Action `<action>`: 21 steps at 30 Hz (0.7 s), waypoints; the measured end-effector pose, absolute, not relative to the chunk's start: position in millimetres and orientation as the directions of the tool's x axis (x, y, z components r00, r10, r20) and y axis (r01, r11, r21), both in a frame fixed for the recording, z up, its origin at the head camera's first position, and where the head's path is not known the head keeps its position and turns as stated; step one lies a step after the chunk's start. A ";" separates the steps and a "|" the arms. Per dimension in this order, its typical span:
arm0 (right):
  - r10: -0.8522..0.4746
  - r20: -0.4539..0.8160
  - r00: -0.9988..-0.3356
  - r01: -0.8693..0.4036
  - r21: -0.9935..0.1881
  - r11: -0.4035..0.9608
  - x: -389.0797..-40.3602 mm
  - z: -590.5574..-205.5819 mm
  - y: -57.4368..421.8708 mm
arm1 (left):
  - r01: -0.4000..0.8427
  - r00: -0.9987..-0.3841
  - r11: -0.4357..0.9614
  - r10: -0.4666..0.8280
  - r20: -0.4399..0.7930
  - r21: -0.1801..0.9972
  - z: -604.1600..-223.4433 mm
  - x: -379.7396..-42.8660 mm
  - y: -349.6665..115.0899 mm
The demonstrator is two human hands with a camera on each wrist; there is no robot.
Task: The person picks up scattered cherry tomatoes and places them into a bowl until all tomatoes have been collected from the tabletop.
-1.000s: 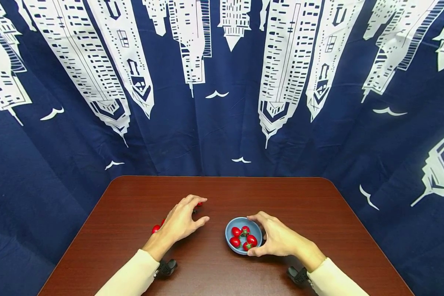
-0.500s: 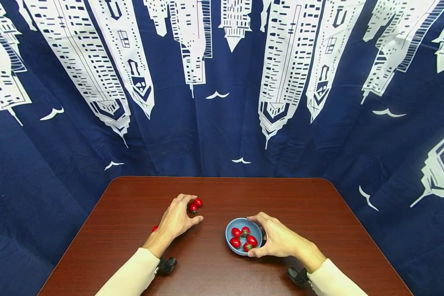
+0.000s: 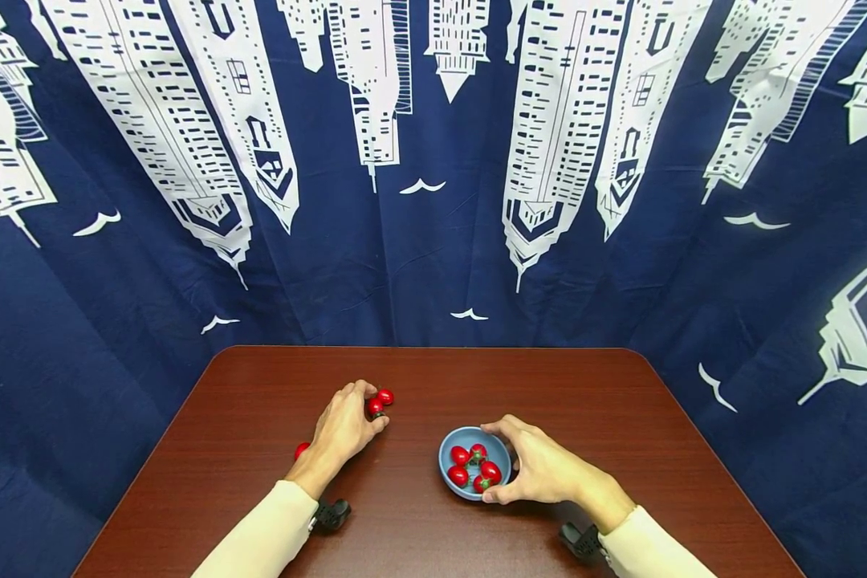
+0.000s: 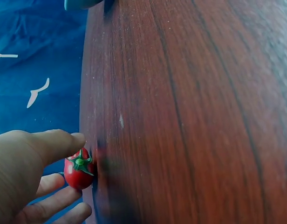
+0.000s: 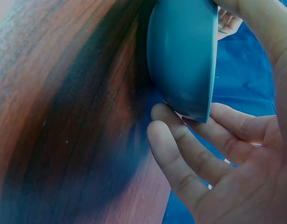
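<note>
In the head view my left hand [image 3: 343,425] is around a cherry tomato [image 3: 376,406], with thumb on the near side and fingers on the far side. The left wrist view shows this red tomato [image 4: 79,176] with its green stem top, between the thumb and the fingers. My right hand [image 3: 542,464] holds the right side of a small blue bowl [image 3: 442,475], thumb in front and fingers behind. Several cherry tomatoes [image 3: 458,476] lie in the bowl. From the right wrist, the bowl's outer wall [image 5: 183,56] appears against the curled fingers.
Another tomato [image 3: 386,396] lies just beyond the left hand. One more tomato [image 3: 302,449] shows partly behind the left wrist. Everything rests on a brown wooden table [image 3: 549,385], and a blue curtain [image 3: 397,265] with white buildings hangs behind it.
My left hand has moved slightly left and back toward me, and its thumb and fingers have closed in around the nearer tomato. The right hand stays at the bowl.
</note>
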State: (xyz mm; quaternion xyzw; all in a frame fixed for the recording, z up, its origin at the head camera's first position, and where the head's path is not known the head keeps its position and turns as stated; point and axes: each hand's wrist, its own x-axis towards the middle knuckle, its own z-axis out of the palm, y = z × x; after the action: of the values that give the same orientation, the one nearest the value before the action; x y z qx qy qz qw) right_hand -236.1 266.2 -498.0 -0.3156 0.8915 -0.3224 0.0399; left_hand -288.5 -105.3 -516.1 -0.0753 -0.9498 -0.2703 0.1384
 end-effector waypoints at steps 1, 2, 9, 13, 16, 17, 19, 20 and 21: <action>-0.589 0.133 -0.797 -0.538 -0.599 0.593 -236.2 -498.1 266.2 | 0.220 -0.949 0.842 0.068 0.307 0.493 -516.2 -288.9 -105.0; -0.589 0.135 -0.797 -0.539 -0.598 0.593 -236.4 -498.2 266.3 | 0.221 -0.948 0.842 0.067 0.310 0.493 -516.3 -289.3 -104.7; -0.594 0.141 -0.792 -0.547 -0.595 0.589 -237.4 -500.1 265.9 | 0.239 -0.942 0.832 0.073 0.329 0.500 -517.5 -289.8 -104.1; -0.593 0.136 -0.794 -0.545 -0.592 0.593 -236.8 -499.8 265.2 | 0.245 -0.939 0.830 0.075 0.335 0.501 -518.3 -289.1 -104.5; -0.589 0.133 -0.797 -0.542 -0.589 0.599 -236.1 -498.8 265.0 | 0.243 -0.939 0.828 0.071 0.336 0.505 -518.7 -288.8 -104.8; -0.588 0.133 -0.798 -0.541 -0.588 0.601 -235.9 -498.5 265.0 | 0.241 -0.940 0.828 0.069 0.334 0.506 -518.6 -288.8 -104.8; -0.586 0.131 -0.800 -0.537 -0.592 0.601 -235.8 -498.0 265.1 | 0.237 -0.941 0.829 0.066 0.332 0.506 -518.9 -288.8 -104.8; -0.586 0.130 -0.800 -0.536 -0.594 0.599 -235.9 -497.9 265.2 | 0.234 -0.942 0.829 0.064 0.330 0.508 -518.9 -288.7 -104.9; -0.587 0.129 -0.799 -0.536 -0.595 0.599 -236.2 -497.8 265.2 | 0.233 -0.942 0.830 0.063 0.330 0.507 -518.8 -288.6 -105.0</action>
State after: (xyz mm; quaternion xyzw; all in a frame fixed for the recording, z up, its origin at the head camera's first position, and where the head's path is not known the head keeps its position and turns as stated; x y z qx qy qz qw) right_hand -236.2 265.2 -497.8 -0.3142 0.8933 -0.3190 0.0399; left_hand -288.6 -105.0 -518.8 -0.0785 -0.9445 -0.2811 0.1512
